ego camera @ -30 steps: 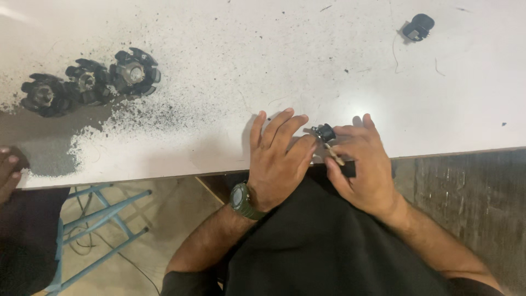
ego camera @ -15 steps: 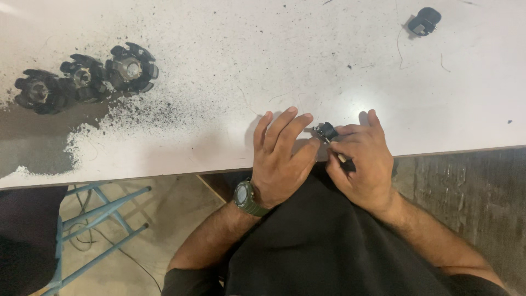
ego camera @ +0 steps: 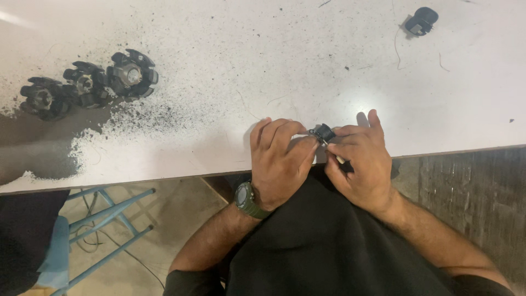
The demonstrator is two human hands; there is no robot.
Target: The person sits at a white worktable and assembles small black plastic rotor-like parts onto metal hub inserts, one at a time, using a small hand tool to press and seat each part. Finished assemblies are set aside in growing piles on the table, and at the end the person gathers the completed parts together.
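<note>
Pinching small black part (ego camera: 324, 133) between both hands at table edge (ego camera: 164, 178): left hand (ego camera: 280, 161) curled narrow, right hand (ego camera: 361, 164) closed on it. Risk: slip drops part off edge onto lap; grit nearby may foul it.

You face a smooth, glossy white table (ego camera: 274, 60) gritted with dark dust; three black plastic hubs (ego camera: 87, 85) have dull metal cores; your matt watch (ego camera: 245, 198) looks rubbery.
</note>
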